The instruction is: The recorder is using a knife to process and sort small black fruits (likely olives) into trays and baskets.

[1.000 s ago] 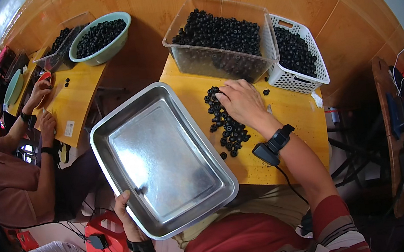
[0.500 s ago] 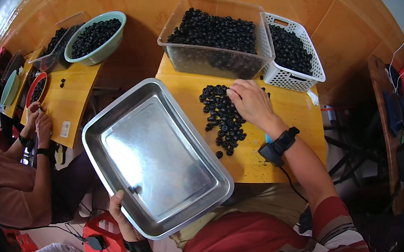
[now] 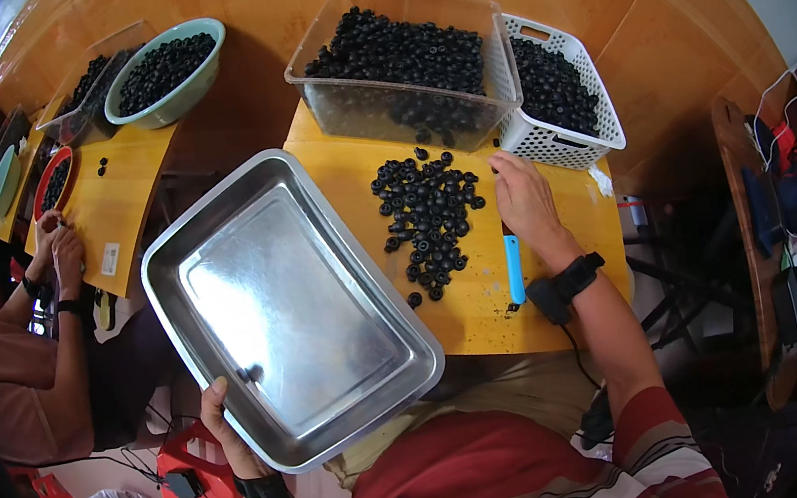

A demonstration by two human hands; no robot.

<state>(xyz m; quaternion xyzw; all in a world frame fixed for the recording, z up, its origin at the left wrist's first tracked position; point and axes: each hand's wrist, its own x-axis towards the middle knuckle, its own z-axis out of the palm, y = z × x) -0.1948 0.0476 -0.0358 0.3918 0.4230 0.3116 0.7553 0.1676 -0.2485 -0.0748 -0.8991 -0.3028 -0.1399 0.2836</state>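
My left hand (image 3: 216, 407) is closed on the rim of a shallow metal tray (image 3: 297, 311), thumb over the edge. The tray is tilted at the table's left edge, and one small dark spot shows near its lower left corner. My right hand (image 3: 525, 196) is low over the table, fingers bent and pressed together; what they hold, if anything, is hidden. Left of it lies a loose pile of small black ring-like parts (image 3: 429, 210), apart from the fingers. A knife with a blue handle (image 3: 515, 269) lies beside my right wrist, its dark blade partly under the hand.
Behind the pile stand a clear plastic bin (image 3: 380, 102) and a white perforated basket (image 3: 565, 144), both filled with black parts. Further left, a person (image 3: 25, 365) works at another table with a green bowl (image 3: 172, 107) of such parts. A red stool (image 3: 197, 473) stands lower left.
My right hand has moved right, off the pile, uncovering more black parts, which lie more spread out. The knife handle shows more fully. My left hand still holds the tray.
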